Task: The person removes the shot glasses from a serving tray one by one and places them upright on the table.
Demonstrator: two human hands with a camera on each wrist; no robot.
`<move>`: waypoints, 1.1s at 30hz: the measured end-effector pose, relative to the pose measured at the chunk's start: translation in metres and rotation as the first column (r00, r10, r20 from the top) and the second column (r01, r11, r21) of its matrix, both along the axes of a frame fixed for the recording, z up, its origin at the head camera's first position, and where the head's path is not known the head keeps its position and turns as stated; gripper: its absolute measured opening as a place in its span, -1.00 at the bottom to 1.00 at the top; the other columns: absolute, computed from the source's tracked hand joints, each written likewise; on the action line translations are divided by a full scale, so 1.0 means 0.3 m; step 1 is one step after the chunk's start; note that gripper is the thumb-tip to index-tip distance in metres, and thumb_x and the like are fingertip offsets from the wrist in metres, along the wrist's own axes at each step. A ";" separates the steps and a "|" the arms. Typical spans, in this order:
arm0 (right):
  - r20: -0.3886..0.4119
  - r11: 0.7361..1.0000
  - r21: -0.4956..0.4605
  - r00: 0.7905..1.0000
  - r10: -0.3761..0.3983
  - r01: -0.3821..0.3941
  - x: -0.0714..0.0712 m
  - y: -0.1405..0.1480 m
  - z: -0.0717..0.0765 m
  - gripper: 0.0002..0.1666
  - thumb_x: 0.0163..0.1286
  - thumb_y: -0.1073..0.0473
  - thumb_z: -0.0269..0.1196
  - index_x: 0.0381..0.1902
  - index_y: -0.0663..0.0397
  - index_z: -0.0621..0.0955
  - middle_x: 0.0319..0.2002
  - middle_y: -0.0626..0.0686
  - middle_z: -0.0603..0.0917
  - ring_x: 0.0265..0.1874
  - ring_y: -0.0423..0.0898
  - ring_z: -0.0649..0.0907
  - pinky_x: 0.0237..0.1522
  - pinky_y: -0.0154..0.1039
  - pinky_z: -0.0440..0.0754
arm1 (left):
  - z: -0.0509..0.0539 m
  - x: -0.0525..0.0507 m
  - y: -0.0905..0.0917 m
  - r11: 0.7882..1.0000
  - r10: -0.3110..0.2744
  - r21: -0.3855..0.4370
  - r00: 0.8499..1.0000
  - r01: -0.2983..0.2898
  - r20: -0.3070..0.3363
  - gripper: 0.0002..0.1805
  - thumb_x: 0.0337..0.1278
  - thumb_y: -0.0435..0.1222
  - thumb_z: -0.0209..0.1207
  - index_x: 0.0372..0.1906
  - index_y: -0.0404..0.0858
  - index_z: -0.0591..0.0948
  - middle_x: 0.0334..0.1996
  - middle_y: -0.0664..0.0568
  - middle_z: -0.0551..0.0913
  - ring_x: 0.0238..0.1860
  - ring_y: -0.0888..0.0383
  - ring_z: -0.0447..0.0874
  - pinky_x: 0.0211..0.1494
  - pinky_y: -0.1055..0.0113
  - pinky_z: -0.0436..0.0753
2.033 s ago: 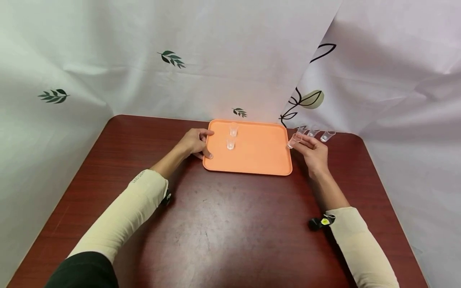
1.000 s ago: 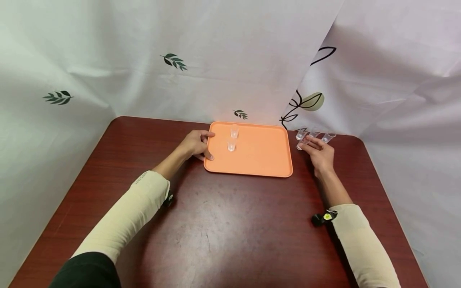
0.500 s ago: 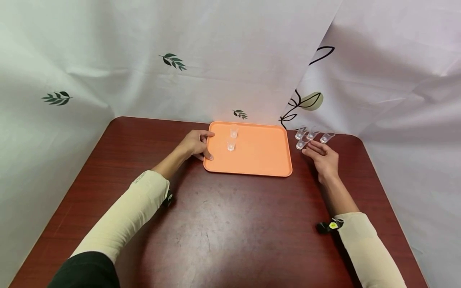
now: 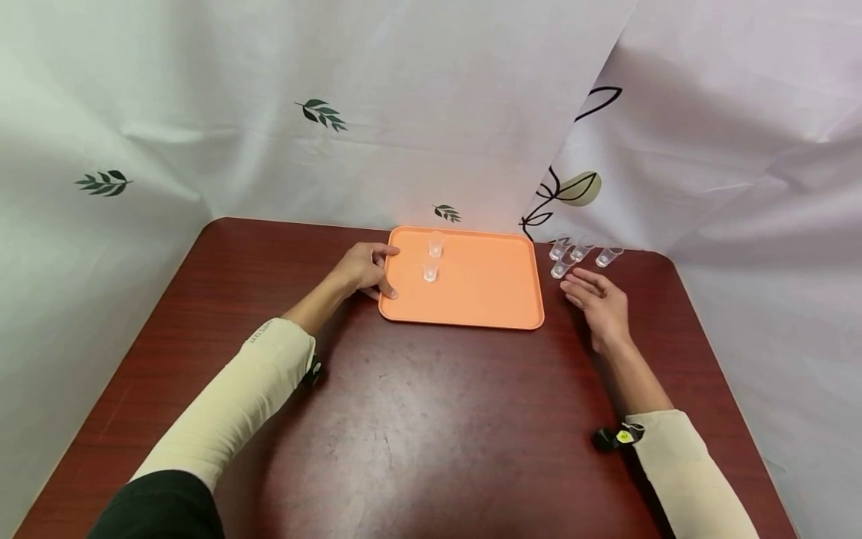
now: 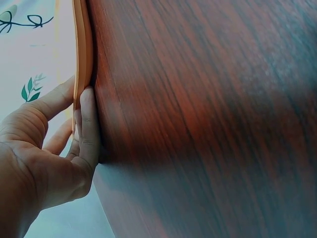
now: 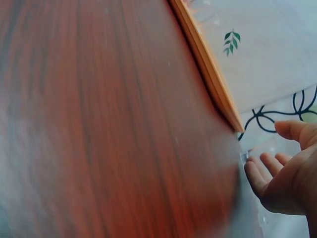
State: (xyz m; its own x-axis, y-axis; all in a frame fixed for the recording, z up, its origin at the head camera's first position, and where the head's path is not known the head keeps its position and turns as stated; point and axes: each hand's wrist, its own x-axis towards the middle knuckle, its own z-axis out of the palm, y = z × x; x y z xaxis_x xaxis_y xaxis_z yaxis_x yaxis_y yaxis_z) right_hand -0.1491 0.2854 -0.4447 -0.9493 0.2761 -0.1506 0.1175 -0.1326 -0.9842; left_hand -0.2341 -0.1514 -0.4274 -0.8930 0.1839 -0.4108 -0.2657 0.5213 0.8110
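An orange tray (image 4: 485, 288) lies on the table near the back edge. At its left end my left hand (image 4: 364, 269) holds the rim; in the left wrist view the thumb and fingers lie on either side of the tray's edge (image 5: 83, 44). Two small clear plastic cups, a rear one (image 4: 436, 245) and a front one (image 4: 430, 270), stand on the tray's left half. My right hand (image 4: 601, 305) hovers just in front of several more clear cups beyond the tray's right end, the closest being a cup (image 4: 562, 265) by its fingertips. Nothing is in that hand.
The dark red wooden table (image 4: 417, 419) spreads out in front of the tray. A white cloth backdrop (image 4: 404, 135) with leaf prints hangs right behind the table's back edge. Three more cups, one of them a right-hand cup (image 4: 609, 256), stand close to that backdrop.
My right hand has carried a cup from the tray's right edge to the cups on the table, let go of it and drawn back slightly. The left hand has stayed at the tray.
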 end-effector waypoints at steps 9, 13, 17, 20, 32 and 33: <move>-0.057 0.996 0.052 0.995 0.077 -0.074 -0.003 -0.091 0.009 -0.34 0.55 0.42 0.44 0.51 0.52 0.52 -0.07 -0.16 0.92 -0.11 -0.37 0.87 0.09 -0.44 0.89 | -0.004 -0.003 -0.003 1.000 0.001 0.002 1.000 -0.001 0.004 0.09 -0.13 -0.69 0.65 0.63 -0.15 0.58 -0.19 -0.04 0.39 -0.46 0.19 0.61 -0.42 0.29 0.92; -0.039 0.989 0.103 0.993 0.114 -0.110 -0.009 -0.134 0.007 -0.32 0.55 0.37 0.46 0.52 0.48 0.53 0.00 -0.13 0.91 -0.07 -0.36 0.87 0.10 -0.40 0.90 | -0.003 -0.004 0.002 1.000 -0.002 -0.002 1.000 0.002 0.011 0.10 -0.13 -0.69 0.64 0.64 -0.14 0.57 -0.18 -0.04 0.38 -0.46 0.18 0.59 -0.41 0.29 0.91; 0.003 0.974 0.155 0.986 0.164 -0.163 -0.017 -0.170 0.006 -0.31 0.56 0.28 0.49 0.54 0.41 0.56 0.07 -0.11 0.88 -0.04 -0.37 0.85 0.10 -0.40 0.90 | -0.003 -0.007 0.006 1.000 -0.003 -0.002 1.000 0.003 0.005 0.09 -0.13 -0.69 0.65 0.63 -0.15 0.58 -0.18 -0.03 0.38 -0.47 0.20 0.60 -0.43 0.31 0.90; 0.015 0.966 0.157 0.978 0.208 -0.208 -0.026 -0.199 0.002 -0.32 0.58 0.27 0.46 0.54 0.42 0.55 0.12 -0.02 0.87 -0.01 -0.38 0.84 0.11 -0.43 0.89 | -0.002 -0.007 0.006 1.000 -0.004 -0.001 1.000 0.004 0.000 0.09 -0.12 -0.69 0.65 0.63 -0.15 0.58 -0.18 -0.03 0.37 -0.49 0.21 0.59 -0.44 0.32 0.90; 0.014 0.930 0.205 0.951 0.308 -0.304 -0.069 -0.358 -0.012 -0.35 0.51 0.26 0.51 0.48 0.35 0.64 0.37 0.42 0.73 -0.03 -0.42 0.82 0.13 -0.50 0.84 | -0.004 -0.002 0.001 1.000 0.005 0.004 1.000 -0.005 0.002 0.10 -0.15 -0.71 0.63 0.62 -0.15 0.58 -0.17 -0.04 0.38 -0.48 0.19 0.61 -0.43 0.30 0.91; 0.018 0.927 0.211 0.950 0.313 -0.310 -0.072 -0.370 -0.013 -0.35 0.50 0.26 0.52 0.47 0.33 0.65 0.37 0.40 0.74 -0.03 -0.41 0.82 0.12 -0.50 0.84 | -0.003 -0.002 0.001 1.000 0.005 0.001 1.000 -0.005 0.002 0.10 -0.15 -0.71 0.63 0.62 -0.15 0.58 -0.17 -0.05 0.38 -0.48 0.19 0.61 -0.43 0.30 0.91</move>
State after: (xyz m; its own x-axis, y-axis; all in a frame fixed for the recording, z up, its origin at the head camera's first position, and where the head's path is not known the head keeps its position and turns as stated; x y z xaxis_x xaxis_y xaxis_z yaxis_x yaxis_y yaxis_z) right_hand -0.1706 0.1743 -0.4485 -0.9943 -0.0099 -0.1065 0.1046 0.1167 -0.9877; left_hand -0.2346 -0.1510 -0.4284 -0.8933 0.1798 -0.4120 -0.2696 0.5190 0.8111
